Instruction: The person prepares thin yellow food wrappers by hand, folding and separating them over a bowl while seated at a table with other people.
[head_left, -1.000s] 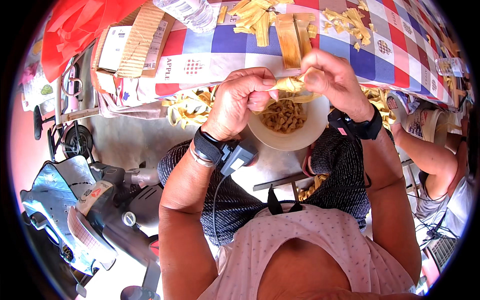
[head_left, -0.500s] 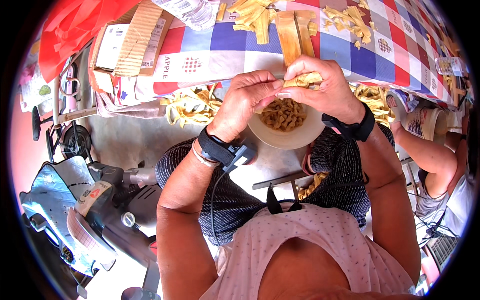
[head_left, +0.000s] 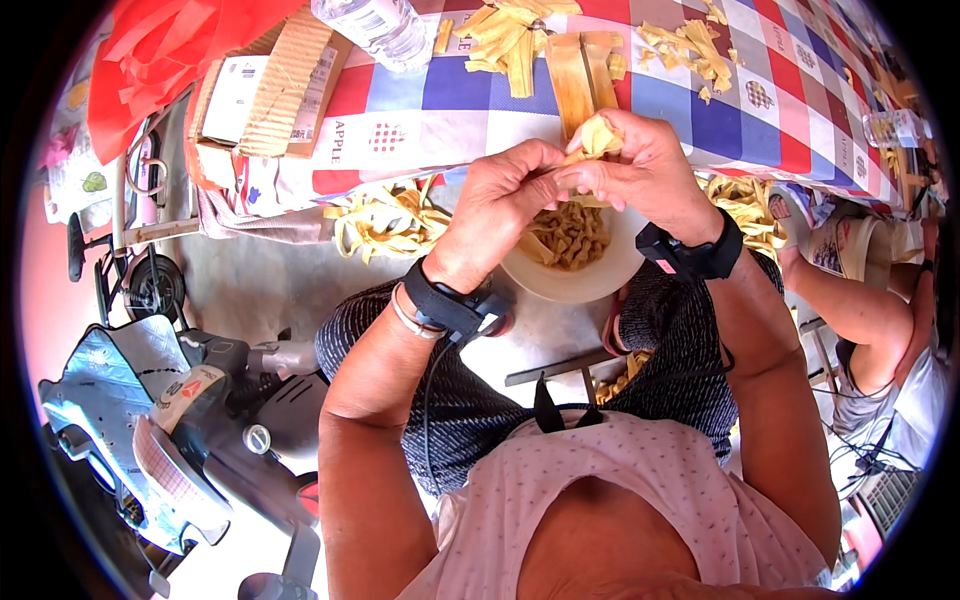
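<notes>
My left hand (head_left: 500,208) and my right hand (head_left: 645,172) meet over a white bowl (head_left: 600,287), fingertips pinched together. Between them is a folded pale yellow strip (head_left: 600,137), its bulk standing up out of the right fingers. The left fingers press on its lower end, partly hidden behind the knuckles. Small curled yellow-brown pieces (head_left: 575,238) lie in the bowl below. Just beyond my hands, a tan slab with a lengthwise gap (head_left: 570,88) juts over the table's edge.
The checked tablecloth (head_left: 455,90) carries yellow strips (head_left: 520,50), scraps (head_left: 700,55), a clear bottle (head_left: 385,35) and a cardboard box (head_left: 285,90). More strips (head_left: 385,222) hang below its edge. A scooter (head_left: 240,400) stands at left; another person's arm (head_left: 850,300) shows at right.
The yellow strip has been turned more upright in my right fingers. My left hand has shifted slightly right and closer to the right one. The view has shifted a little.
</notes>
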